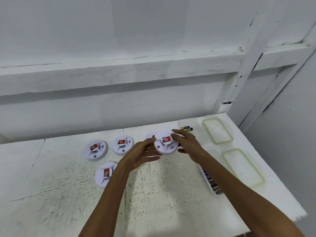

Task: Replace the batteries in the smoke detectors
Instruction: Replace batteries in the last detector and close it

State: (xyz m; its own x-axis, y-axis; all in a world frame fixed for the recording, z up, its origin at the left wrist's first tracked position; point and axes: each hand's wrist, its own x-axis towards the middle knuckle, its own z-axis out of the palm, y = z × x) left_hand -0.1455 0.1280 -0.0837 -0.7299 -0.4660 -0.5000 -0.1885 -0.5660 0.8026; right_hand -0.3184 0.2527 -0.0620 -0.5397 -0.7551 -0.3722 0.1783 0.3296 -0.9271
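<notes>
- Held detector: a white disc with a red label, raised off the counter, over its far middle, face up and tilted slightly.
- Right hand: grasps the disc's right rim, with fingers curled over the far edge and thumb at the near edge.
- Left hand: meets the left rim, thumb above and fingers below. It looks like a light pinch, though motion blur softens the contact.
- Lying flat toward the counter's left:
  - far-left detector
  - middle detector
  - near detector
  - a fourth detector, which shows only partly behind the held one
- Along the right side:
  - a row of dark batteries beside the right forearm
  - two loose batteries in a clear tub at the far edge
  - the far green-rimmed lid and the near green-rimmed lid
- Handling estimate:
  - The detector is a rigid, hollow plastic shell and is probably light.
  - The smooth surface could slip.
  - The thin vent fins around the raised centre are probably the weakest part.
- Grip recommendation: hold the outer rim on opposite sides and keep off the centre dome. To reach the battery bay, one hand would likely have to steady the body while the other twists or flips it.
</notes>
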